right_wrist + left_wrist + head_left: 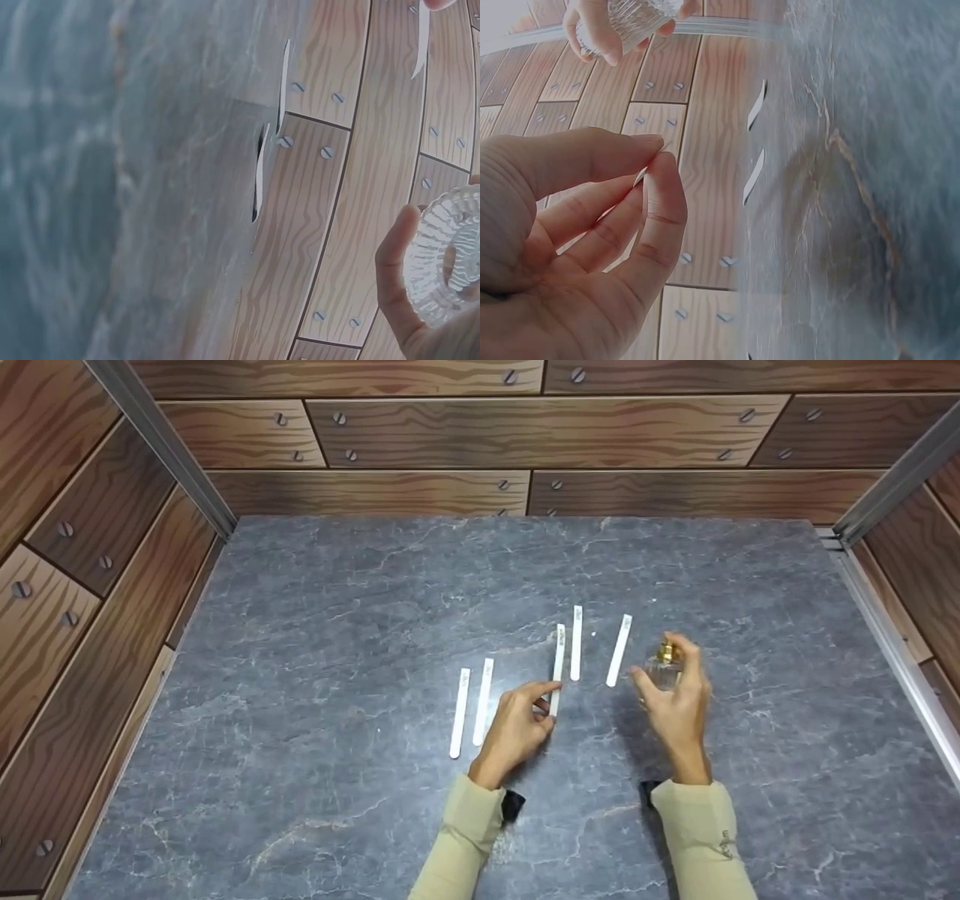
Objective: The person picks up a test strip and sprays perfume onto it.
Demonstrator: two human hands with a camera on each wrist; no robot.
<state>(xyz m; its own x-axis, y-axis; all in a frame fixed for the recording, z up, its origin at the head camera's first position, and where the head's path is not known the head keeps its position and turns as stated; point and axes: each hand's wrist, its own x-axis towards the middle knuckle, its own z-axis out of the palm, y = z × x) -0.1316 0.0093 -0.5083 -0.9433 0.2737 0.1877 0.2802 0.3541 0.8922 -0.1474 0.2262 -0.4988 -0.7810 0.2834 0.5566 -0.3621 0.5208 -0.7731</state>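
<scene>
1. The white paper test strips each carried a small printed mark near the far end, too small and blurred to read.
2. The sleeve by the right wrist bore a faint mark, also unreadable.
3. No other lettering showed.

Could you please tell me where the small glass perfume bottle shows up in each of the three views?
Head: the perfume bottle is right of centre, held in the right hand.
Left wrist: at the top left edge, gripped by fingers.
Right wrist: at the lower right edge, its ribbed base facing the camera.
Shared landmark: the white paper strips on the grey tabletop.
</scene>
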